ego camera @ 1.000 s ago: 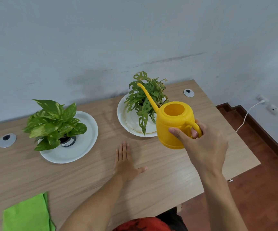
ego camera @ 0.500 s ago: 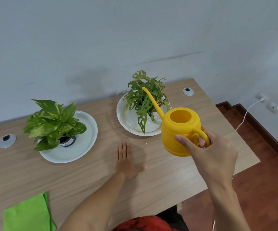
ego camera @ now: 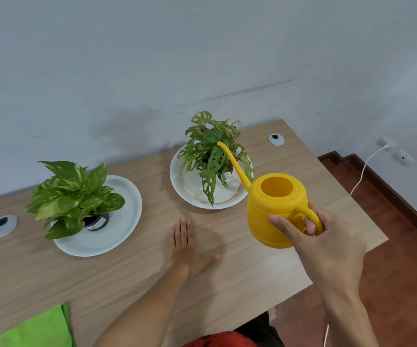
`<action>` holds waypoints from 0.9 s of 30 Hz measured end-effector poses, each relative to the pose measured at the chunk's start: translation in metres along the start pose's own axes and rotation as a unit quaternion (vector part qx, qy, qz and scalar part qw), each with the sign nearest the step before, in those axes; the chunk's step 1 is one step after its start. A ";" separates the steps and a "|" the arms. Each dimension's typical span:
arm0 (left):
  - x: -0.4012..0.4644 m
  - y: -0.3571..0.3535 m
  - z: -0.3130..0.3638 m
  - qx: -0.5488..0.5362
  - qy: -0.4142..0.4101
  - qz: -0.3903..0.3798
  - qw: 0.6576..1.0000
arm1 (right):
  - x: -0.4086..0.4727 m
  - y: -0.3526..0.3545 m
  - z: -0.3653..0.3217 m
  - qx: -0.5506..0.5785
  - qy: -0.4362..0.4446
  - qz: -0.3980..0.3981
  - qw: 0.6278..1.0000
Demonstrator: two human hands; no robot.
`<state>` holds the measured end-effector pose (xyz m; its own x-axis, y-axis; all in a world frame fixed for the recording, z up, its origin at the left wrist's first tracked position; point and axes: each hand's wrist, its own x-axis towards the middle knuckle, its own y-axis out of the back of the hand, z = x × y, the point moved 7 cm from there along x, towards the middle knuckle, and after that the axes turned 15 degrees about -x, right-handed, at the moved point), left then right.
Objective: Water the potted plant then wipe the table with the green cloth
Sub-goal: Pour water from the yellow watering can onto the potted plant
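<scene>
**Watering can held level beside the holey-leaved plant**

The wooden table (ego camera: pixel 265 271) runs under both hands, a pale laminate with a printed grain, smooth and flat, its far edge against a scuffed grey wall. Its hard surface should wipe easily later on.

Beyond the left hand and off to its outer side stands a broad-leaved plant (ego camera: pixel 75 194) with glossy, yellow-flecked leaves, its dark pot on a wide white plate (ego camera: pixel 125 221) that would catch any runoff. Straight ahead of the left hand and inward of the right sits the potted plant (ego camera: pixel 212 156) with thin, perforated leaves, some browned at the tips; its shallow white dish (ego camera: pixel 190 191) bears a rusty stain ring.

The yellow watering can (ego camera: pixel 275 209) is squat and barrel-shaped, of matte moulded plastic with faint ribs, an open round mouth and a long, thin, curved spout. It is carried off the table, roughly level, the spout tip reaching in among the perforated leaves; no stream is visible, so I judge the pour either done or not started.

The right hand (ego camera: pixel 327 246) is closed around the can's loop handle, fingers through it and thumb pressed on the body to steady the weight. The left hand (ego camera: pixel 187 246) lies flat and empty on the table, fingers together, thumb spread, seemingly as a brace.

The green cloth (ego camera: pixel 37 329), soft and napped, lies folded at the near edge, well to the outer side of the left forearm, untouched.
</scene>
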<state>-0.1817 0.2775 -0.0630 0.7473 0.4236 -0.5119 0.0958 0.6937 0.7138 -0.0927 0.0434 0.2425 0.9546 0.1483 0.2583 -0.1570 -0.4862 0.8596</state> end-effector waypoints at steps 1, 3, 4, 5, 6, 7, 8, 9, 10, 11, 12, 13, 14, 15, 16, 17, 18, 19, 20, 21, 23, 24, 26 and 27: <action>0.000 0.000 0.000 0.002 0.002 -0.001 1.000 | 0.000 0.000 0.001 0.000 -0.002 0.001 1.000; 0.001 0.001 0.000 0.007 0.006 -0.001 1.000 | 0.000 0.001 0.003 0.001 -0.004 0.002 1.000; 0.001 0.001 0.000 0.012 0.007 -0.002 1.000 | 0.000 0.001 0.005 0.000 -0.006 0.002 1.000; 0.000 0.001 0.000 0.016 0.008 -0.002 1.000 | 0.001 0.001 0.006 -0.001 -0.010 0.003 1.000; -0.001 0.002 -0.001 0.018 0.009 -0.004 1.000 | 0.001 0.001 0.007 -0.004 -0.013 0.005 1.000; -0.002 0.002 0.000 0.019 0.009 -0.005 1.000 | 0.002 0.001 0.009 -0.006 -0.015 0.008 1.000; -0.003 0.002 0.000 0.020 0.011 -0.005 1.000 | 0.002 0.002 0.010 -0.006 -0.017 0.010 1.000; -0.003 0.002 0.000 0.022 0.011 -0.007 1.000 | 0.004 0.002 0.012 -0.005 -0.019 0.012 1.000; -0.004 0.003 0.001 0.024 0.012 -0.008 1.000 | 0.005 0.003 0.013 -0.005 -0.020 0.013 1.000; -0.004 0.003 0.001 0.025 0.011 -0.007 1.000 | 0.006 0.004 0.013 -0.004 -0.021 0.015 1.000; -0.005 0.003 0.001 0.027 0.010 -0.004 1.000 | 0.006 0.004 0.013 -0.002 -0.021 0.018 1.000; -0.005 0.004 0.002 0.028 0.009 -0.001 1.000 | 0.007 0.005 0.014 -0.003 -0.022 0.021 1.000; -0.006 0.005 0.003 0.028 0.008 0.000 1.000 | 0.009 0.006 0.014 -0.004 -0.025 0.022 0.999; -0.007 0.005 0.003 0.026 0.009 -0.003 1.000 | 0.010 0.006 0.015 -0.007 -0.029 0.022 0.999; -0.008 0.006 0.003 0.025 0.010 -0.005 1.000 | 0.011 0.006 0.016 -0.009 -0.033 0.022 0.999; -0.008 0.006 0.003 0.025 0.011 -0.004 1.000 | 0.013 0.006 0.017 -0.011 -0.037 0.022 0.999; -0.008 0.005 0.003 0.026 0.012 -0.004 1.000 | 0.014 0.006 0.018 -0.014 -0.040 0.022 0.999; -0.008 0.005 0.003 0.025 0.012 -0.004 1.000 | 0.016 0.006 0.018 -0.018 -0.041 0.023 0.999; -0.008 0.006 0.003 0.025 0.013 -0.005 1.000 | 0.018 0.006 0.019 -0.021 -0.042 0.026 0.999; -0.008 0.006 0.003 0.026 0.014 -0.005 1.000 | 0.019 0.006 0.019 -0.022 -0.042 0.029 0.998; -0.008 0.006 0.004 0.033 0.016 -0.006 0.999 | 0.023 0.007 0.020 -0.024 -0.042 0.035 0.998; -0.008 0.006 0.004 0.036 0.018 -0.009 0.999 | 0.025 0.007 0.019 -0.028 -0.041 0.038 0.998; -0.008 0.007 0.004 0.039 0.020 -0.015 0.999 | 0.029 0.008 0.017 -0.039 -0.036 0.043 0.998; -0.008 0.006 0.004 0.039 0.021 -0.016 0.999 | 0.031 0.008 0.016 -0.042 -0.034 0.044 0.998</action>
<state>-0.1845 0.2761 -0.0529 0.7142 0.4272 -0.5544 0.1724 0.6603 0.7309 -0.0603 0.0304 0.2499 0.9508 0.0473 0.3062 -0.2590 -0.4212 0.8692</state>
